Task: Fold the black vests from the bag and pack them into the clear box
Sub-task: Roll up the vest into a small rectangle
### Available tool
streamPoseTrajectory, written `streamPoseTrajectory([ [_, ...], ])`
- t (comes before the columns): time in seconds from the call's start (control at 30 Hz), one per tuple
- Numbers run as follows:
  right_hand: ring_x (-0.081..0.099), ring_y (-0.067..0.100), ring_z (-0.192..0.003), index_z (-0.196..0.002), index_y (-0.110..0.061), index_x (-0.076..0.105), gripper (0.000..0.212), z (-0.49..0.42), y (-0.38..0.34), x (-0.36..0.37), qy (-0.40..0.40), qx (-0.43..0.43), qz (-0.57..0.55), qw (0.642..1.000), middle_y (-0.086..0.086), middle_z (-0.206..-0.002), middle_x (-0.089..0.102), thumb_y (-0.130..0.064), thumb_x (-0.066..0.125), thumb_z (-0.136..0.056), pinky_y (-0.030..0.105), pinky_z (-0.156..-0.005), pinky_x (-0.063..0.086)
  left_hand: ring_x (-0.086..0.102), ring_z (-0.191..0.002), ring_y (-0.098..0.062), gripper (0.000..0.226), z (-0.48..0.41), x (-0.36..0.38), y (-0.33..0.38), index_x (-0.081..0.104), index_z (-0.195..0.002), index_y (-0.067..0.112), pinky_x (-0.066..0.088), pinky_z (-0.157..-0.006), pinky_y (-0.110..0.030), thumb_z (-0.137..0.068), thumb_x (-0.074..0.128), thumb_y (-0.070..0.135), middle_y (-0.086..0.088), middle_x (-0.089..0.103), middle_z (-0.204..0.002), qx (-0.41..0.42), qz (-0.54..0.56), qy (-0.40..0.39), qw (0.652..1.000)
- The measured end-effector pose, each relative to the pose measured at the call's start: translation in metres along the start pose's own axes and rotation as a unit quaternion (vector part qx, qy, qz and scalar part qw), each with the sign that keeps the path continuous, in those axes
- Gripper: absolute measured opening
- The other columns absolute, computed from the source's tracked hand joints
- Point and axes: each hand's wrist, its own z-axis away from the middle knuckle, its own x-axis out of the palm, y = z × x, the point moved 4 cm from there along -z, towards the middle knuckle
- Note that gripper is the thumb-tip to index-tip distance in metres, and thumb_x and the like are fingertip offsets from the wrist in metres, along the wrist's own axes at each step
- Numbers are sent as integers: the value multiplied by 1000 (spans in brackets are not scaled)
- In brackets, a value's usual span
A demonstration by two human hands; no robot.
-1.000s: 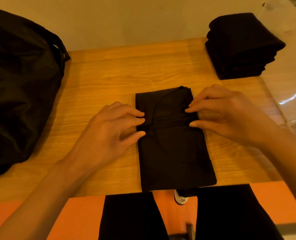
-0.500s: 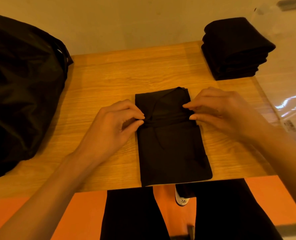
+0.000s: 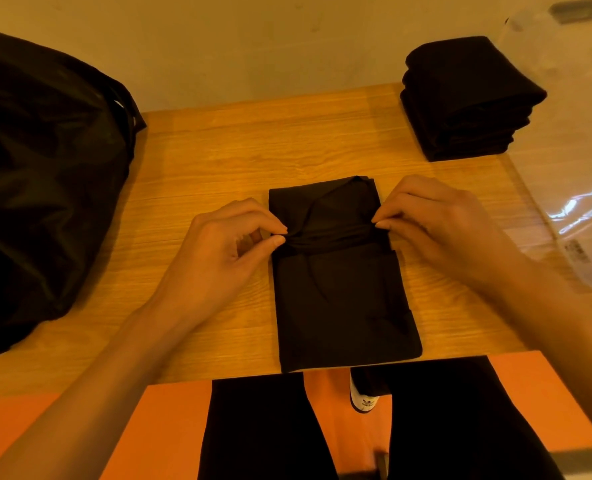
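A long, flat, folded black cloth vest (image 3: 343, 292) is lying on the wooden table (image 3: 218, 161). The left hand (image 3: 218, 258) and right hand (image 3: 440, 226) are each pinching its bunched middle, one on each edge.

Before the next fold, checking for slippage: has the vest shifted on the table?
No. The vest still lies with its near end at the table's front edge.

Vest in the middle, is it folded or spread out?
Partly folded: the vest is a narrow strip; left hand and right hand pinch its sides.
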Motion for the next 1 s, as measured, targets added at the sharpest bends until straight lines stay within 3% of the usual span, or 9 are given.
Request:
streamPoseTrajectory([
  [0.23,58,19,-91,-103,-11,72,18,2,-5,-3,-1,-9,-3,1000,3,-99,64,-21,58,-98,34,-74,50,61,-92,-13,11,4,-2,2,77,-100,15,43,-76,-17,-89,74,14,9,69,-103,25,-19,-4,1000],
  [0.47,54,16,-92,-104,-15,71,20,5,-7,0,-34,-9,1,999,0,-101,61,-27,57,-97,32,-74,47,62,-95,-14,7,10,2,-1,77,-98,17,51,-79,-34,-92,74,19,10,70,-102,32,-36,-5,999],
  [0.57,54,17,-95,-102,-11,73,21,-1,-12,-6,20,16,-16,1000,3,-100,62,-25,59,-96,32,-78,44,62,-95,-14,21,3,-3,6,77,-94,15,49,-82,-29,-97,62,29,9,71,-100,13,6,40,999],
  [0.63,57,21,-103,-114,-7,70,28,-17,-16,-5,53,43,2,998,8,-109,65,-25,53,-100,34,-86,45,62,-101,-11,30,-13,-2,14,75,-104,13,47,-88,-23,-101,53,32,4,70,-106,-5,-4,71,997],
  [0.67,56,25,-116,-128,-7,63,38,-27,-17,0,32,69,23,997,10,-124,63,-30,46,-103,35,-97,43,60,-113,-11,36,-24,3,16,71,-117,13,46,-96,-23,-103,48,36,1,68,-119,-11,-40,52,998],
  [0.73,27,21,-150,-157,-12,31,64,-41,-16,17,-72,127,57,988,7,-161,35,-47,24,-105,32,-121,21,33,-147,-11,61,-42,21,17,44,-153,17,24,-121,-26,-104,29,51,1,42,-158,-21,-121,-62,991],
  [0.77,8,15,-155,-161,-15,16,72,-43,-15,26,-127,142,70,979,4,-168,16,-55,12,-102,29,-123,7,12,-155,-8,72,-46,30,13,24,-161,20,9,-126,-26,-101,17,59,4,19,-168,-20,-149,-125,981],
  [0.83,-11,7,-153,-162,-18,2,79,-36,-11,37,-193,145,96,966,-1,-169,-3,-61,-3,-95,24,-122,-10,-16,-153,0,80,-44,40,2,-3,-162,24,-9,-125,-26,-94,0,66,9,-10,-169,-18,-192,-213,958],
  [1.0,-20,-1,-150,-160,-25,-9,75,-7,2,30,-213,174,93,957,-9,-167,-14,-63,-8,-95,32,-126,-9,-26,-148,3,70,-25,33,-18,-17,-158,28,-10,-126,-33,-97,-8,60,14,-25,-165,9,-222,-239,945],
])
